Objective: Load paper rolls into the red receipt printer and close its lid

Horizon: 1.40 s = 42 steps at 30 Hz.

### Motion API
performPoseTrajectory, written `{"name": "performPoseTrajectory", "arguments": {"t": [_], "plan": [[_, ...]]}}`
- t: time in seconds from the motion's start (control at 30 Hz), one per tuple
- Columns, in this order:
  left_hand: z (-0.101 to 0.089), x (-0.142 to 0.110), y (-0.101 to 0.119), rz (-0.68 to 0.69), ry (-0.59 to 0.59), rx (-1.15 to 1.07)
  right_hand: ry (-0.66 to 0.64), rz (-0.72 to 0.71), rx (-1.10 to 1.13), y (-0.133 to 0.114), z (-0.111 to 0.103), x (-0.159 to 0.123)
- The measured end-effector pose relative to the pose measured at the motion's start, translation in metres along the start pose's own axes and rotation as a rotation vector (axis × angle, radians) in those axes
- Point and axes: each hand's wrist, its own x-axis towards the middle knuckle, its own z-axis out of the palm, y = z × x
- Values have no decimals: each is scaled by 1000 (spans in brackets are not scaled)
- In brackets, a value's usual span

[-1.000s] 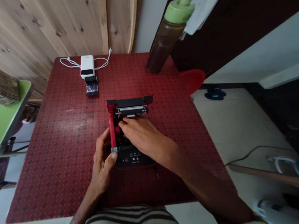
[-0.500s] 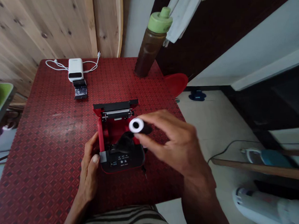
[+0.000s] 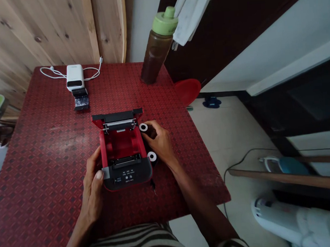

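Note:
A small red and black printer [image 3: 129,176] sits on the table with its lid [image 3: 117,116] raised. Its red bay [image 3: 121,144] shows no roll inside. My left hand [image 3: 93,182] grips the printer's left side, the thumb resting on its front left corner. Beyond the right wall of the printer, my right hand [image 3: 159,140] pinches a small dark roll with a white ring-shaped end [image 3: 141,131]. A second dark roll with a white end [image 3: 152,154] stands just in front of that hand, close beside the printer.
The red patterned table [image 3: 58,155] carries a white power bank [image 3: 74,74] with a cable, a small black item [image 3: 81,102] and a tall green-capped bottle [image 3: 157,46] at the back. A red stool [image 3: 189,91] is past the right edge. A small dark cord [image 3: 153,186] lies by the printer.
My right hand has carried the roll from above the printer's bay down to its right side. The second roll has come into view. My left hand keeps its hold; the view has shifted slightly.

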Motion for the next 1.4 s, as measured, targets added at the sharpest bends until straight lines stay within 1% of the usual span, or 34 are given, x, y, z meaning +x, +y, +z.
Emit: {"name": "performPoseTrajectory", "arguments": {"t": [0.17,0.3,0.43,0.53,0.6,0.63,0.73,0.8,0.87,0.93,1.0,1.1,1.17,1.2,1.23,1.3,1.37,1.4], "plan": [[0,0,-2,-7,1,-10,-90,-5,-44,2,-7,1],[-1,1,-2,-16,2,-42,-112,19,-69,7,-18,-3],[-2,0,-2,-33,-14,-61,-100,43,-136,3,-47,-27],[-1,0,-1,-40,3,-9,-177,47,-168,-4,-64,-53],[-1,0,0,-29,17,13,-249,33,-156,-8,-63,-68],[0,0,1,-21,24,14,-262,21,-141,-9,-59,-73],[1,0,0,-10,34,27,-210,-11,-105,-8,-42,-81],[0,0,0,-9,28,33,-170,-18,-100,-6,-36,-84],[0,0,0,-5,18,25,-131,-9,-118,-4,-39,-86],[0,0,1,-6,9,11,-87,11,-167,-7,-52,-91],[0,1,3,-9,2,-9,-72,4,-231,-16,-71,-97],[2,2,5,-7,5,-31,-99,-96,-318,-45,-97,-103],[2,2,5,-10,14,-32,-135,-184,-368,-69,-105,-99],[2,2,4,-13,17,-36,-166,-230,-383,-81,-105,-94],[2,2,3,-16,16,-42,-198,-284,-396,-92,-102,-87],[2,1,1,-15,8,-57,-270,-410,-429,-110,-88,-68],[2,1,0,3,-3,-55,-341,-541,-505,-122,-64,-48],[1,0,0,14,-8,-49,-379,-584,-580,-126,-50,-38]]}}
